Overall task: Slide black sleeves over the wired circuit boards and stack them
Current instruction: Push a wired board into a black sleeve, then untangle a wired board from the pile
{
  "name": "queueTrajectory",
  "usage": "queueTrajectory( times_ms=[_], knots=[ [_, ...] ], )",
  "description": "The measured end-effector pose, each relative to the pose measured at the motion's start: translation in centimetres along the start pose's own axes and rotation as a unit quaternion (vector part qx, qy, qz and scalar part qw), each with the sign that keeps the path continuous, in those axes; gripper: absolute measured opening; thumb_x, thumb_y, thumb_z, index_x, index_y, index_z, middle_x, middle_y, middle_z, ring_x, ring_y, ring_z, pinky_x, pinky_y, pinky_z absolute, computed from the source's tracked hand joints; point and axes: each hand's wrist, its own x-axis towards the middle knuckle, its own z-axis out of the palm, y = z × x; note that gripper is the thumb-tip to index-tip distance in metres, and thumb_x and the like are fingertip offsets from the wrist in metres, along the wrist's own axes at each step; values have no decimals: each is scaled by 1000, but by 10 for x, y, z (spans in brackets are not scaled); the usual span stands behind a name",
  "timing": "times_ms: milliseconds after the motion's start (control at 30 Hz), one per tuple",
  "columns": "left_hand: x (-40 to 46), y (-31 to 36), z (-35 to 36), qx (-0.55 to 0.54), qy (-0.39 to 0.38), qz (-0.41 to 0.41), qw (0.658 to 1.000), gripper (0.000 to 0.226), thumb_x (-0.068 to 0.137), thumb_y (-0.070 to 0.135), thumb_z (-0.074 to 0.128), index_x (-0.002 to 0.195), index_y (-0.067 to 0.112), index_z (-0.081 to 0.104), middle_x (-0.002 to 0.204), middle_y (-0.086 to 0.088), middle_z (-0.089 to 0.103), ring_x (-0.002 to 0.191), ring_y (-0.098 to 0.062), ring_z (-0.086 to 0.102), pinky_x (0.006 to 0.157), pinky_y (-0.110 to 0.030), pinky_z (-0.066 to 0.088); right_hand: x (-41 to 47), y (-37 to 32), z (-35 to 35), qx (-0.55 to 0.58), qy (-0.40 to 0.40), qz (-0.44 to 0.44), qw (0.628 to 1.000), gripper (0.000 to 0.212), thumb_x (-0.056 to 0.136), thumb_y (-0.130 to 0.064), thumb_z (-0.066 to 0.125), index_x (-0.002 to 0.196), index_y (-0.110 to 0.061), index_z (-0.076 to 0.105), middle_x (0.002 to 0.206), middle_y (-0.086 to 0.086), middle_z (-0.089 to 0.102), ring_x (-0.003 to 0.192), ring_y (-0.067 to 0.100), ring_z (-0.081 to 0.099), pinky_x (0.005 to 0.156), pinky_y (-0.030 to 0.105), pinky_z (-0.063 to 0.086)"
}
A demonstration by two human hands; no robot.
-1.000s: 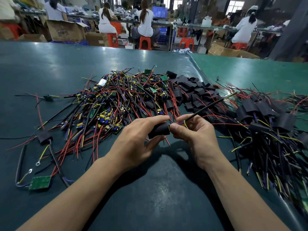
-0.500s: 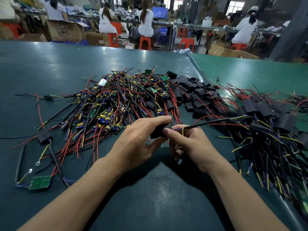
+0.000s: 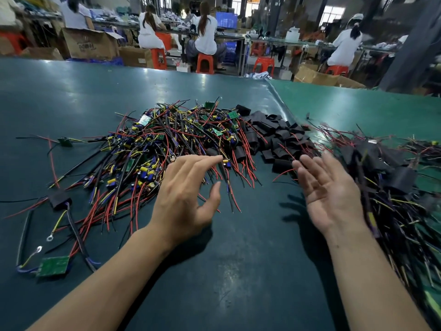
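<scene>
Wired circuit boards, small green boards with red, yellow and black leads (image 3: 167,149), lie in a tangled heap just beyond the left hand (image 3: 188,194), so a new one is within easy reach. That hand hovers with fingers loosely spread and thumb apart, and it holds nothing. The right hand (image 3: 331,194) is also empty, palm turned up and fingers straight. Ahead of it and between the two hands sits the pile of short black sleeves (image 3: 274,137). On its outer side lies the heap of boards already covered in sleeves (image 3: 391,177), probably the stack of finished ones. The dark green bench (image 3: 238,271) has bare surface under and before both forearms; this gives open room for working.
</scene>
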Motion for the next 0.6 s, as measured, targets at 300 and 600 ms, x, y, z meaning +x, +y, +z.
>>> queueTrajectory(
  times_ms=[300, 600],
  knots=[
    [-4, -19, -3, 156, -116, -172, 966, 36, 85, 30, 63, 116, 11, 68, 122, -9, 61, 115, -33, 52, 95, -44, 41, -8, 27, 9, -165, -40, -81, 982, 14, 98, -20, 58, 102, -8, 64, 85, 8, 71, 59, 18, 68, 44, 26, 52],
    [-5, -31, -3, 205, -103, -226, 947, 41, 87, 24, 66, 126, 11, 62, 130, -14, 54, 113, -35, 52, 91, -47, 42, -34, 58, 9, -361, -187, -180, 896, 25, 99, -31, 56, 79, -23, 69, 69, 2, 69, 54, 12, 62, 46, 21, 46]
  ],
)
